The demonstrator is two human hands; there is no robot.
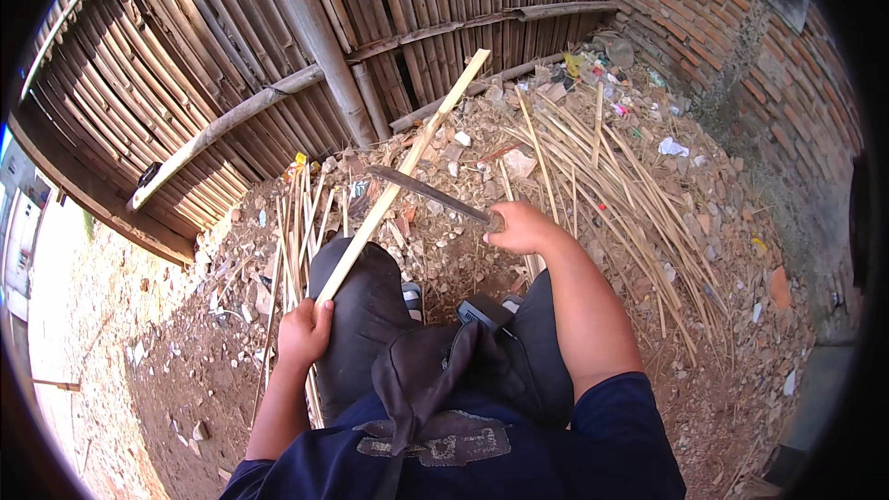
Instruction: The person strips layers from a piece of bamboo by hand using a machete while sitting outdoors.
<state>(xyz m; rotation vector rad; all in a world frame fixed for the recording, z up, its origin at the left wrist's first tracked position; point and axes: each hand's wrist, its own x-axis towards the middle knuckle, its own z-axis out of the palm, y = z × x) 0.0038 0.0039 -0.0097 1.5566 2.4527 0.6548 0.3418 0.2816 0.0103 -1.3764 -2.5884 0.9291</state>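
My left hand (305, 331) is closed round the lower end of a long pale bamboo strip (405, 174), which slants up and away to the right across my left knee. In my right hand (520, 230) is the handle of a machete (431, 193). Its dark blade points left, and the tip part overlaps the strip about midway; whether the edge touches it I cannot tell. The fingers under the handle are partly hidden.
Thin bamboo strips lie in a pile (630, 194) to the right and a bundle (298, 222) by my left leg. A bamboo wall (231, 37) stands ahead, a brick wall (694, 28) at the right. Stones and litter cover the dirt ground (222, 380).
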